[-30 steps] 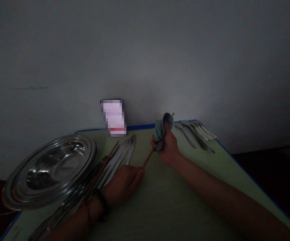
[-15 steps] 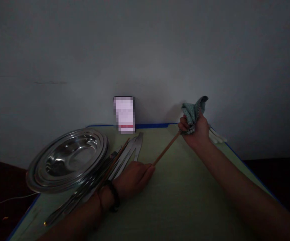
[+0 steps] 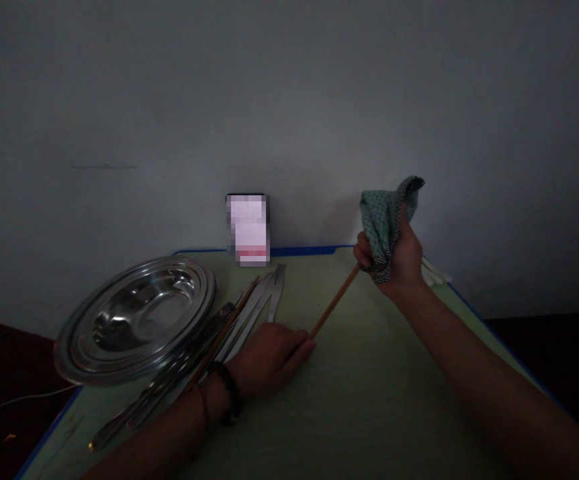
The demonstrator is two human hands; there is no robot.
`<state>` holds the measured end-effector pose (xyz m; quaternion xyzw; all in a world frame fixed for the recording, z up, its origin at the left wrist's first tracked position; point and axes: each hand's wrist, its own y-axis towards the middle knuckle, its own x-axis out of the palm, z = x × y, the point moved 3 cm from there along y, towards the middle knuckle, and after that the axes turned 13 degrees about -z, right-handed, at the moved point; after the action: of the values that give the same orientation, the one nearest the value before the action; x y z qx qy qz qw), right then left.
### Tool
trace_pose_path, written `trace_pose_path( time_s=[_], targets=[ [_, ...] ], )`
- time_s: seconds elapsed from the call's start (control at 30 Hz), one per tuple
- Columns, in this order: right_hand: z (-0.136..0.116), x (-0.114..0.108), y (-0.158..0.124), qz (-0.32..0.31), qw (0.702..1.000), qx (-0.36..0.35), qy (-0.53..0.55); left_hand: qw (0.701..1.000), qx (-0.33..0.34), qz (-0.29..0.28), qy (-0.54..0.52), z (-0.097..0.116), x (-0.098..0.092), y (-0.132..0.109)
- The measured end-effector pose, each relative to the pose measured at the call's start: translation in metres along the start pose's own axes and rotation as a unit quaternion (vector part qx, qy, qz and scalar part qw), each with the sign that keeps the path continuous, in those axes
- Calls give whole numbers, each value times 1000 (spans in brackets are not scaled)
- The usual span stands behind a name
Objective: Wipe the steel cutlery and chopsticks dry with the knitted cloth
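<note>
My left hand [image 3: 274,353], with a dark beaded bracelet at the wrist, pinches the lower end of a wooden chopstick [image 3: 334,303]. The chopstick slants up and away to the right. Its far end disappears into a checked green cloth [image 3: 380,223] bunched in my right hand [image 3: 403,257]. The fingers of that hand are wrapped round the cloth, and a corner of it sticks up past the thumb. Beneath and beside my left forearm lies a spread of metal cutlery [image 3: 249,320], with another wooden chopstick [image 3: 242,303] among it.
Stacked steel basins [image 3: 142,313] stand at the table's left. A phone [image 3: 250,228] with a blurred screen leans against the grey wall [image 3: 319,100]. White cloth-like items [image 3: 435,272] lie behind my right wrist. The green tabletop [image 3: 349,400] has blue edging.
My right hand has tilted slightly and shifted a little right, with more of the cloth showing above it. My left hand has moved marginally right with the chopstick's end.
</note>
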<state>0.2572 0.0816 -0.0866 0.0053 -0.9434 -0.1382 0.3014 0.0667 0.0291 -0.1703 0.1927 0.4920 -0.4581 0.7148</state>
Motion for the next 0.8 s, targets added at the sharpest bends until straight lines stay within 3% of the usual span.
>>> trace_pose_path(
  time_s=[0.13,0.27,0.6,0.8],
  targets=[
    [0,0,2,-50,998,17,40,997,27,-23,-69,1,-4,-2],
    [1,-3,3,-47,997,30,47,990,68,-42,-113,1,-6,-3],
    [0,-7,5,-45,998,10,34,982,20,-48,-179,-4,-4,1],
    [2,0,1,-58,994,46,81,974,88,-50,-203,0,-5,-2]
  ],
)
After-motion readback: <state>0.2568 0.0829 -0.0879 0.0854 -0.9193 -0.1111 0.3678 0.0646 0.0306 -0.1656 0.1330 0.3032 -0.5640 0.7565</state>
